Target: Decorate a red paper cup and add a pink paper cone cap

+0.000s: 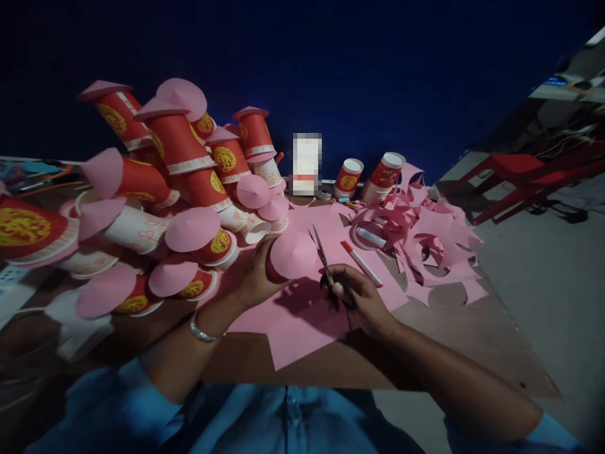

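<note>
My left hand [259, 272] is wrapped round a red paper cup [273, 270] topped with a pink paper cone [293, 253]. The cone faces up towards me and hides most of the cup. In my right hand [359, 290] are scissors [319, 247] with dark handles. Their blades point away from me, slightly apart, just right of the cone's rim and not visibly cutting anything. Under both hands lie pink paper sheets [302, 340]. A white marker with a red cap [362, 263] rests on the paper beyond my right hand.
Several cone-topped cups [174, 142] are piled on the left. At right lies a heap of pink paper offcuts [425, 239], with a glue stick [371, 237] beside it. Two cups [348, 179] stand at the back. A red stool [515, 173] is beyond the table [510, 353].
</note>
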The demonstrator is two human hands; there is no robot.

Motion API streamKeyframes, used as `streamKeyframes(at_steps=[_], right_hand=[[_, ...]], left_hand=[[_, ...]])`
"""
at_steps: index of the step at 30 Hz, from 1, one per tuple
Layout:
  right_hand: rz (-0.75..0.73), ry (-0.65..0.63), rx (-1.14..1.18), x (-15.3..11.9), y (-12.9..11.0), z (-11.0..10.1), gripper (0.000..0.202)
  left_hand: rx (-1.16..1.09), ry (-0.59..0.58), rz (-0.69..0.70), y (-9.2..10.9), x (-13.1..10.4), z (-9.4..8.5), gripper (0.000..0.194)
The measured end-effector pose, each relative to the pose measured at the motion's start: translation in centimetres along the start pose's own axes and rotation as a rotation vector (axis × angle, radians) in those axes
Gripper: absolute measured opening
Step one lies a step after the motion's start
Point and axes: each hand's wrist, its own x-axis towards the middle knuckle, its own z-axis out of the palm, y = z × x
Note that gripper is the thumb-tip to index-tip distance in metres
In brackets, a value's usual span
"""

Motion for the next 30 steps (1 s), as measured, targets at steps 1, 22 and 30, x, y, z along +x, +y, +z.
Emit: streamKeyframes(at_steps=[1, 22, 30], right_hand=[[0.000, 0.002, -0.001, 0.0, 0.0, 0.0, 0.051], [-0.008, -0.021, -0.019, 0.0, -0.1, -0.1, 0.049], [0.005, -0.021, -0.012, 0.0, -0.2, 0.0, 0.051]], left_hand=[[0.005, 0.000, -0.004, 0.0, 0.0, 0.0, 0.086], [0.037, -0.024, 0.005, 0.1, 0.0, -0.2, 0.084], [0.018, -0.031, -0.012, -0.6, -0.2, 0.3, 0.088]])
